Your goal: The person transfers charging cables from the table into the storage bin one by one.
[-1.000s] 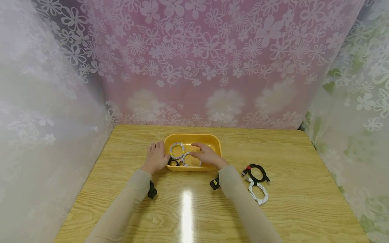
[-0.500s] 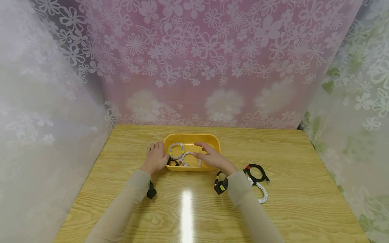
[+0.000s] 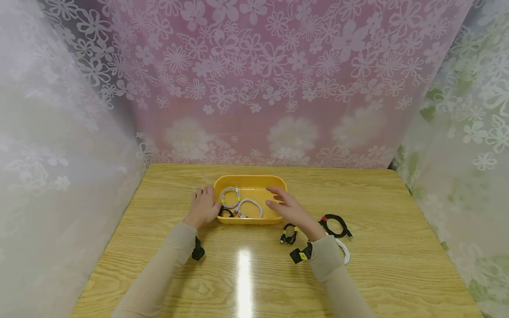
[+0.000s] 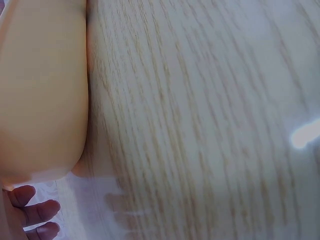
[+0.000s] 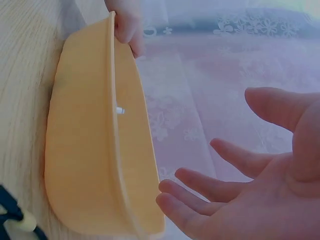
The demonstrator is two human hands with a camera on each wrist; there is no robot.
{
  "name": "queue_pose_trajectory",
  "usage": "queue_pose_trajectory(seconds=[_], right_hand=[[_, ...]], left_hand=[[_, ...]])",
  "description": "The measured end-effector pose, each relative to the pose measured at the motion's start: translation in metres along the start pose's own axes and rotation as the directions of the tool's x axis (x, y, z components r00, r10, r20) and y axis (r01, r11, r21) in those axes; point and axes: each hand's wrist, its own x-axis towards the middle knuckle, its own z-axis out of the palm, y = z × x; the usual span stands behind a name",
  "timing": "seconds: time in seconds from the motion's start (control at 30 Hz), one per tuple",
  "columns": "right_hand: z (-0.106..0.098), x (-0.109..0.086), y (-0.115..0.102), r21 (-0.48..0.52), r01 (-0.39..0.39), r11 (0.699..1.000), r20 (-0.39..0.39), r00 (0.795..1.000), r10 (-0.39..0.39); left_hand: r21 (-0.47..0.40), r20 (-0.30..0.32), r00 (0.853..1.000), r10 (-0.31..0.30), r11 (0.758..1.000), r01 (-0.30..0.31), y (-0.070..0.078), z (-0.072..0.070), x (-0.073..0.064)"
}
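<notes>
Gripping left end of yellow tray (image 3: 252, 221) with left hand (image 3: 203, 206). Seeing inside, just beside that hand, 1 black coil (image 3: 222, 210) and 1 yellow-tied white coil (image 3: 231, 207), then 1 loose white coil (image 3: 249, 200) between both hands. Holding right hand (image 3: 292, 210) loosely spread over tray's right end. Noting 1 small black coil (image 3: 293, 239) just nearside of it; rightward, 1 red-banded black coil (image 3: 346, 226) and 1 sleeve-hidden white coil (image 3: 345, 252).

A yellow tray (image 3: 254, 221) sits upright on the table (image 3: 214, 278), the left grip (image 3: 203, 206) holding its left rim, the right grip (image 3: 292, 207) near its right end. Inside, 2 white coiled cables (image 3: 249, 200) lie beside 1 smaller black coil (image 3: 222, 210), front left.
</notes>
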Motion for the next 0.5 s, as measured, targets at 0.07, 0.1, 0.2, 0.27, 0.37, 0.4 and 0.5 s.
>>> queue_pose_trajectory(seconds=[0.07, 0.1, 0.2, 0.27, 0.37, 0.4, 0.5], right_hand=[[-0.002, -0.004, 0.003, 0.013, 0.004, 1.000, -0.017, 1.000, -0.004], [-0.003, -0.006, 0.006, 0.019, 0.008, 1.000, -0.027, 1.000, -0.008], [-0.005, -0.012, 0.012, 0.055, 0.023, 0.998, -0.064, 0.998, -0.019], [-0.006, -0.015, 0.017, 0.087, 0.025, 0.996, -0.098, 0.995, -0.017], [-0.008, -0.021, 0.023, 0.141, 0.045, 0.989, -0.157, 0.987, -0.023], [-0.008, -0.023, 0.025, 0.164, 0.058, 0.985, -0.180, 0.983, -0.028], [-0.009, -0.029, 0.031, 0.235, 0.088, 0.968, -0.247, 0.969, -0.027]], left_hand=[[-0.001, -0.004, 1.000, 0.002, 1.000, -0.002, -0.001, 0.001, 0.000], [-0.002, -0.006, 1.000, 0.003, 1.000, -0.003, -0.001, 0.001, 0.000], [0.000, -0.009, 1.000, 0.009, 1.000, -0.009, -0.002, 0.002, 0.001], [0.001, -0.007, 1.000, 0.011, 1.000, -0.011, -0.002, 0.002, 0.002], [-0.001, 0.001, 1.000, 0.011, 1.000, -0.011, -0.002, 0.001, 0.001], [-0.001, 0.002, 1.000, 0.011, 1.000, -0.011, -0.002, 0.001, 0.001], [0.004, 0.007, 1.000, 0.010, 1.000, -0.010, -0.001, 0.001, 0.001]])
